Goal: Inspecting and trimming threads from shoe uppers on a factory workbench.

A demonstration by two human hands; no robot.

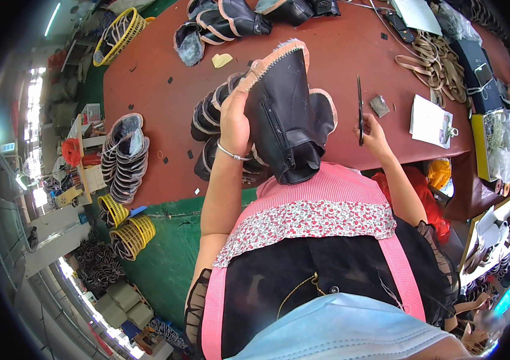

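My left hand (235,123) is closed on the side of a black leather boot upper (282,99), which is held up over the table's near edge. The upper has a zipper, a strap near its lower end and a peach-coloured stitched rim with grey fleece at the top. To the right, my right hand (375,137) grips dark scissors (360,99), the narrow blade pointing away from me. The scissors are apart from the upper. More black uppers (207,114) with peach rims lie in rows behind and left of the held one, partly hidden by my left hand.
On the red table (165,90) stand a stack of fleece-lined uppers (126,159) at left and more boot pieces (231,21) at the far edge. At right lie a clipboard with paper (430,123), tan straps (435,63) and a handheld device (400,27). Yellow baskets (134,235) sit on the green floor.
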